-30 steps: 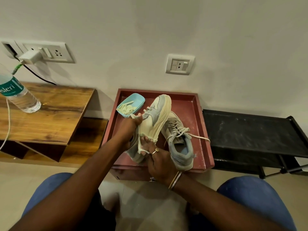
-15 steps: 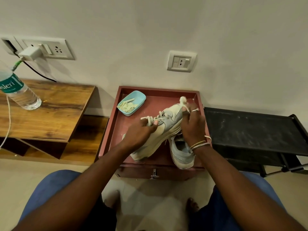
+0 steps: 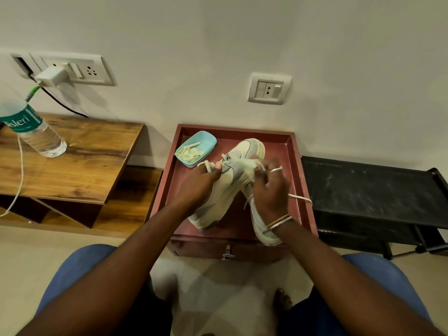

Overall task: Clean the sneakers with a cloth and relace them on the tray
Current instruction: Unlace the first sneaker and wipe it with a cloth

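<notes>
Sits before a dark red rectangular wooden tray [image 3: 300, 170], set against the wall. Holds above it a cream and pale blue sneaker [image 3: 225, 190], tilted, heel low, toe raised. Has the second sneaker [image 3: 263, 229] lying just beside it at the near right edge, one loose lace [image 3: 300, 197] over the rim. Left hand [image 3: 196, 187]: grip closed around the sneaker at its laced top. Right hand [image 3: 271, 190], blurred: grip apparently grasping a crumpled pale cloth [image 3: 249, 166] against the upper. Judged to be in the wiping step on the first shoe; second shoe and relacing left to do.
</notes>
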